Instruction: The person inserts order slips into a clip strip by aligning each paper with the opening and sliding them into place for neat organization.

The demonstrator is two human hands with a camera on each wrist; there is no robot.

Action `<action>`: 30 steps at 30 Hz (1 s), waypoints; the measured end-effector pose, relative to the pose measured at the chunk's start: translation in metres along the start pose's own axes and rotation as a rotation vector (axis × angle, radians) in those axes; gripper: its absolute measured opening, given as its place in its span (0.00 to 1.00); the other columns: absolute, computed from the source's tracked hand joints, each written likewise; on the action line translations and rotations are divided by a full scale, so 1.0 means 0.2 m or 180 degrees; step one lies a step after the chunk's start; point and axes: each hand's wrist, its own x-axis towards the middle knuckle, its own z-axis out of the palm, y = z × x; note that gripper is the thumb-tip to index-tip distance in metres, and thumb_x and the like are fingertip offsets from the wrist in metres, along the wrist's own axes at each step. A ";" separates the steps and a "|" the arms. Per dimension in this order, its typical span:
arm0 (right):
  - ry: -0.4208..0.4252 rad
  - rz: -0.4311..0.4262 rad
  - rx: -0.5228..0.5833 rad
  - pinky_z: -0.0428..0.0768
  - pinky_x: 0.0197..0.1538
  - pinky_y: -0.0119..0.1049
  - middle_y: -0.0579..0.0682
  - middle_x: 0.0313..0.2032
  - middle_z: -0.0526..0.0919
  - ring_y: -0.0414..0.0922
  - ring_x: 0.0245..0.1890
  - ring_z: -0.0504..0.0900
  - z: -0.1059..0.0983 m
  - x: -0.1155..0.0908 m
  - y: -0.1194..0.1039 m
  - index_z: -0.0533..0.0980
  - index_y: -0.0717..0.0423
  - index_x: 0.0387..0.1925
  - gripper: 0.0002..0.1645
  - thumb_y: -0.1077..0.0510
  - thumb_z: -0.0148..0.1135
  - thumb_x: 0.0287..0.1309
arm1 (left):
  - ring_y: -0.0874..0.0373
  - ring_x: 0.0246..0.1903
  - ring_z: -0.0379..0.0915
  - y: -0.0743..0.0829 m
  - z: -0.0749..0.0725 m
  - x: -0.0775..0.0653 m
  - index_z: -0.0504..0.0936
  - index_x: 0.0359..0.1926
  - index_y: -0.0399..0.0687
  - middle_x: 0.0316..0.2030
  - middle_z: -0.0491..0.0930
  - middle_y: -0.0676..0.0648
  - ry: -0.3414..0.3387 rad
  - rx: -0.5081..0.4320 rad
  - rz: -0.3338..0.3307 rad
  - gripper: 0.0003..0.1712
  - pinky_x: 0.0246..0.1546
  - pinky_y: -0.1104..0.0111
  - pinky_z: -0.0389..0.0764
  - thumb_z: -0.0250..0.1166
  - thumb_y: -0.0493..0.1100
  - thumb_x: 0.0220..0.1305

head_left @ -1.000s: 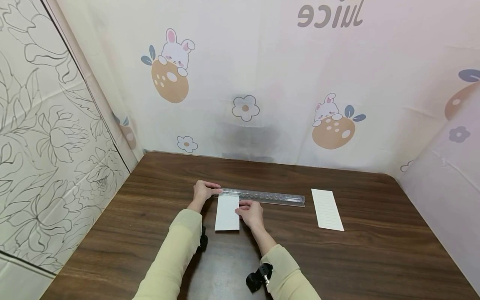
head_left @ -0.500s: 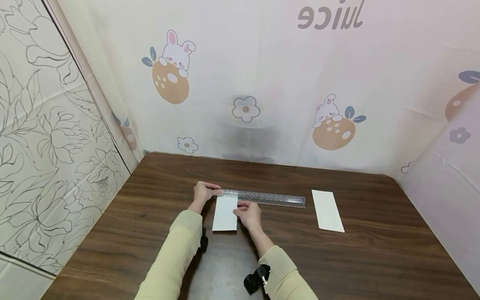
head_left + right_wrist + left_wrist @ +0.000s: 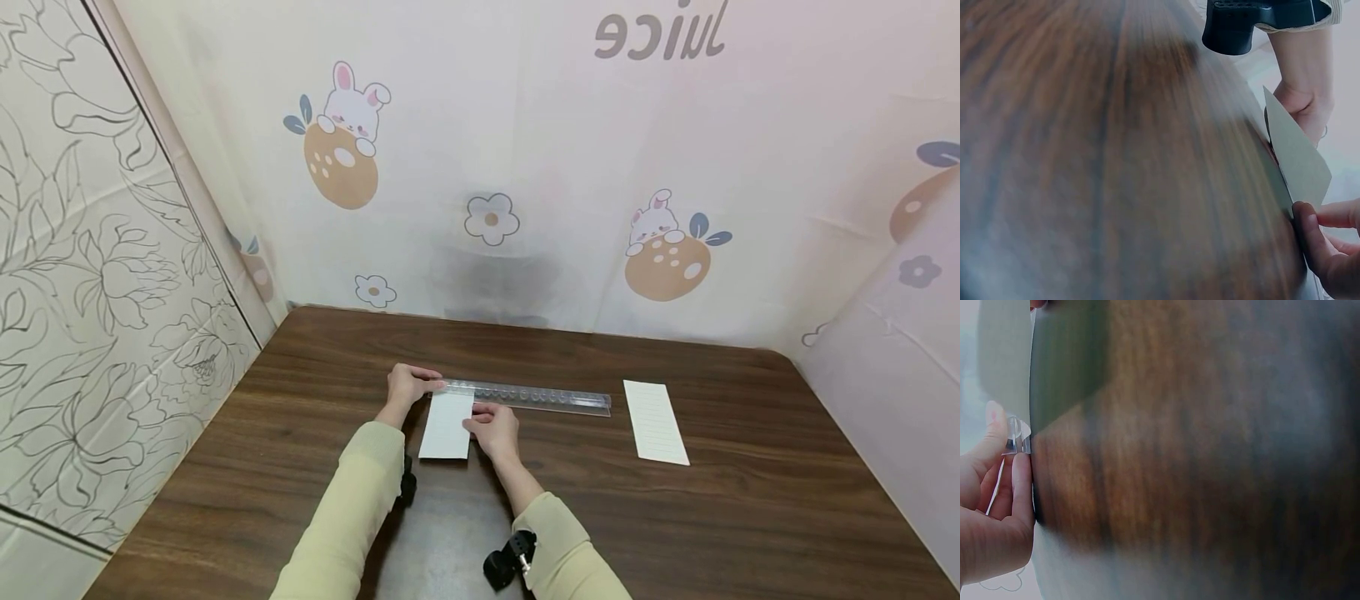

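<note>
My left hand (image 3: 406, 386) pinches the left end of a clear plastic ruler (image 3: 543, 398), which lies crosswise on the table. In the left wrist view, the thumb and fingers meet at the end of the ruler (image 3: 1018, 434). The top of a white sheet of paper (image 3: 446, 427) overlaps the ruler near that end. Its near edge shows a dark shadow beneath it. With thumb and fingers, my right hand (image 3: 496, 428) pinches the paper's right edge, just below the ruler. The right wrist view shows the paper (image 3: 1297, 156) tilted up from the table.
A second lined white sheet (image 3: 656, 422) lies to the right of the ruler on the brown wooden table (image 3: 750, 500). Patterned cloth (image 3: 487, 108) hangs behind the table. Each wrist wears a black camera, such as the right one (image 3: 510, 561).
The near end of the paper has swung to the left, and my right hand has moved slightly left with it. My left hand and the ruler have stayed in place.
</note>
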 end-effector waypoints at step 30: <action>-0.0142 0.0031 -0.0047 0.79 0.26 0.33 0.58 0.27 0.82 0.46 0.22 0.81 -0.04 -0.03 -0.02 0.76 0.70 0.39 0.16 0.66 0.63 0.45 | 0.50 0.45 0.69 -0.01 0.00 0.00 0.86 0.25 0.46 0.26 0.83 0.48 0.0015 -0.0025 0.0036 0.09 0.51 0.58 0.66 0.73 0.44 0.40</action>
